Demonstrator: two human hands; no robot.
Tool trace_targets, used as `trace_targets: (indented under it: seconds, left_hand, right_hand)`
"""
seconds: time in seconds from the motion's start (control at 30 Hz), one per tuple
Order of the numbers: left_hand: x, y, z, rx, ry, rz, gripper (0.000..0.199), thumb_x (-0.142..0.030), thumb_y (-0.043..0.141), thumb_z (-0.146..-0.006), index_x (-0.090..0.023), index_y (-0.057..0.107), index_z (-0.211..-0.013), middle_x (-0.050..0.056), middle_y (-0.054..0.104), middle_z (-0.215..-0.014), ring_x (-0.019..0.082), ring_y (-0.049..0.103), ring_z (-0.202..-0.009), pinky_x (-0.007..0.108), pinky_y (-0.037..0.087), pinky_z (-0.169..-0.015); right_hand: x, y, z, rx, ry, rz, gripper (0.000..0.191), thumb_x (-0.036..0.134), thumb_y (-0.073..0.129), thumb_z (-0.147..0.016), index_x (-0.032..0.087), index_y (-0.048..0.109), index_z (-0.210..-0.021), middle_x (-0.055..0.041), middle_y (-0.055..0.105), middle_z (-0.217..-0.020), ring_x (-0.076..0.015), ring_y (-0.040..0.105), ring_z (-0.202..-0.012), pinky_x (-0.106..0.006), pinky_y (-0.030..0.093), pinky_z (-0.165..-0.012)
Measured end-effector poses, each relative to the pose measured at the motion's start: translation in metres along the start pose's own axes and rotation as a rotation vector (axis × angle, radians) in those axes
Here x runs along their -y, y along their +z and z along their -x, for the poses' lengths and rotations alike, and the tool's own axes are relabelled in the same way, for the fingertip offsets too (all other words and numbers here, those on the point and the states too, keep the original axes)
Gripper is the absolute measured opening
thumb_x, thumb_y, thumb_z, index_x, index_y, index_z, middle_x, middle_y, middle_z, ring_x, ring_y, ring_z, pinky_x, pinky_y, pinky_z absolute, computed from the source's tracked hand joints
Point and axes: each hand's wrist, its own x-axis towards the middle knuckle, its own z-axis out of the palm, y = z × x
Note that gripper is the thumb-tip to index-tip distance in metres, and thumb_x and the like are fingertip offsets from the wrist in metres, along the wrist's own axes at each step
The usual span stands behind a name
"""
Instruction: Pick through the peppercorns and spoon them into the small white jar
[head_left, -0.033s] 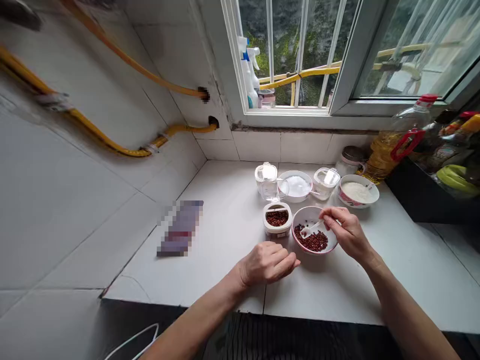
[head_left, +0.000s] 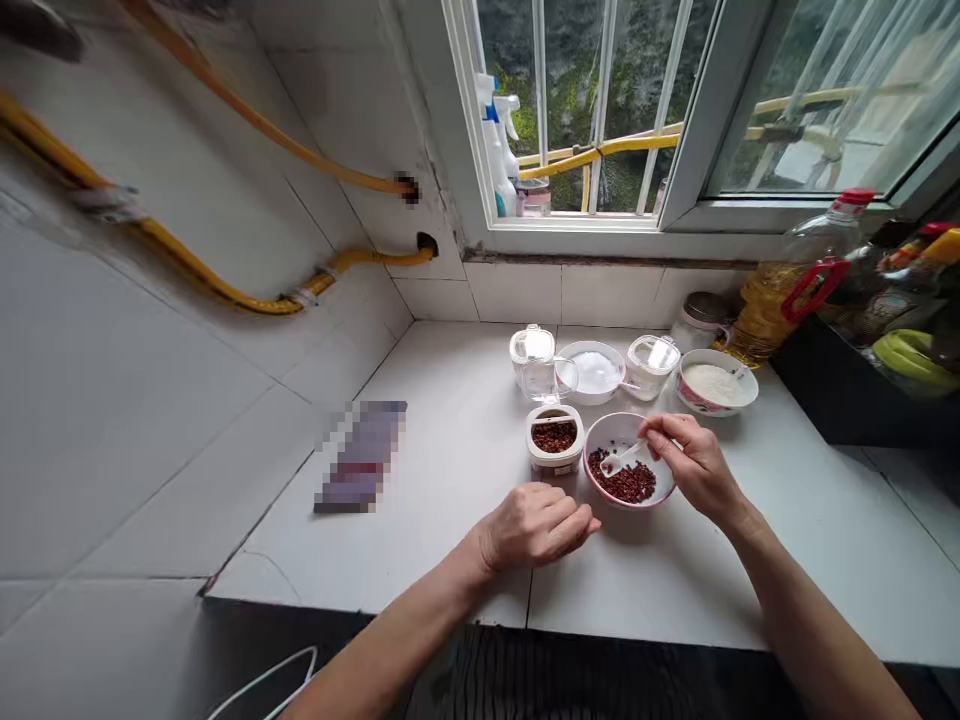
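Note:
My right hand (head_left: 694,462) pinches the handle of a small white spoon (head_left: 621,461), whose scoop rests among dark red peppercorn-like grains (head_left: 630,484) in a white bowl with a pink rim (head_left: 631,507). My left hand (head_left: 541,524) is closed in a loose fist just in front of a square white container (head_left: 553,460). That container stands open, touching or almost touching the bowl's left side, and holds more of the red grains (head_left: 553,436). Nothing shows in my left hand.
Behind stand a lidded clear container (head_left: 532,345), a bowl of white crystals (head_left: 595,372), another clear container (head_left: 651,368) and a flowered bowl of white powder (head_left: 715,386). An oil bottle (head_left: 780,285) and black box (head_left: 847,385) are right; a blurred packet (head_left: 364,458) lies left.

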Motion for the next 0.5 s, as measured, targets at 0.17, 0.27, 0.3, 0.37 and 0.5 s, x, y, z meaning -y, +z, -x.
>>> trace_targets:
  seconds: [0.17, 0.27, 0.3, 0.37, 0.5]
  left_hand:
    - [0.0, -0.001, -0.002, -0.007, -0.015, 0.006, 0.021, -0.014, 0.053, -0.095, -0.017, 0.057, -0.074, -0.005, 0.047, -0.051, 0.011, 0.04, -0.044, 0.029, 0.026, -0.043]
    - [0.002, -0.005, -0.003, -0.036, -0.051, 0.019, 0.02, -0.014, 0.052, -0.095, -0.018, 0.055, -0.076, -0.005, 0.047, -0.052, 0.011, 0.041, -0.044, 0.029, 0.026, -0.044]
    - [0.003, -0.007, -0.003, -0.057, -0.078, 0.023, 0.019, -0.013, 0.053, -0.094, -0.018, 0.054, -0.076, -0.005, 0.048, -0.052, 0.011, 0.042, -0.044, 0.029, 0.028, -0.044]
    - [0.007, -0.011, -0.001, -0.115, -0.149, 0.029, 0.016, -0.011, 0.054, -0.093, -0.019, 0.053, -0.078, -0.005, 0.052, -0.055, 0.01, 0.045, -0.046, 0.027, 0.032, -0.047]
    - [0.016, -0.015, 0.002, -0.22, -0.252, 0.044, 0.014, -0.007, 0.055, -0.091, -0.019, 0.052, -0.083, -0.003, 0.056, -0.059, 0.01, 0.049, -0.048, 0.024, 0.036, -0.05]
  right_hand:
    - [0.0, 0.0, 0.0, -0.053, 0.071, -0.038, 0.024, 0.035, 0.051, -0.087, 0.022, 0.068, -0.076, -0.0025, 0.06, -0.06, -0.0224, 0.057, -0.072, -0.034, 0.042, -0.069]
    - [-0.002, 0.0, -0.003, -0.086, 0.135, -0.152, 0.022, 0.036, 0.054, -0.085, 0.021, 0.068, -0.076, -0.0011, 0.058, -0.058, -0.02, 0.055, -0.066, -0.033, 0.042, -0.066]
    - [-0.003, -0.001, -0.004, -0.097, 0.156, -0.211, 0.021, 0.037, 0.056, -0.084, 0.021, 0.068, -0.077, -0.0006, 0.058, -0.057, -0.0189, 0.055, -0.063, -0.033, 0.042, -0.064]
    - [-0.003, 0.0, -0.005, -0.126, 0.189, -0.329, 0.021, 0.038, 0.059, -0.082, 0.02, 0.068, -0.079, -0.0002, 0.059, -0.058, -0.0174, 0.055, -0.059, -0.032, 0.044, -0.062]
    - [0.007, 0.007, -0.006, -0.205, 0.154, -0.425, 0.019, 0.036, 0.061, -0.086, 0.019, 0.07, -0.085, -0.0018, 0.066, -0.063, -0.018, 0.062, -0.063, -0.032, 0.049, -0.066]
